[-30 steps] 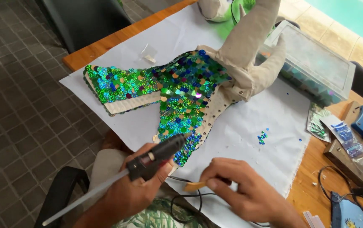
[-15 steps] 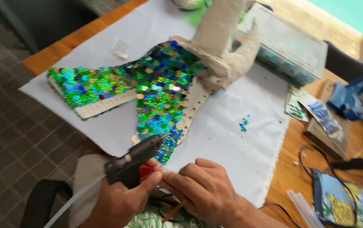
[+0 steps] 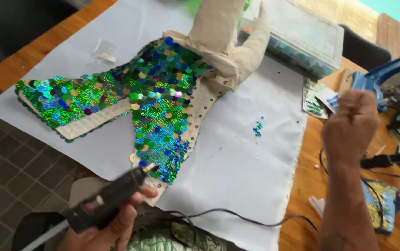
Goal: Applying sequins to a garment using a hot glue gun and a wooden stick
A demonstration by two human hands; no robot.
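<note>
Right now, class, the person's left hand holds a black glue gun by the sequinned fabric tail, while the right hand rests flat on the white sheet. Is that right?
Not quite. The left hand does hold the black glue gun by the sequinned fabric tail, but the right hand is not flat on the white sheet: the head view shows it raised as a fist over the wooden table, off to the right.
</note>
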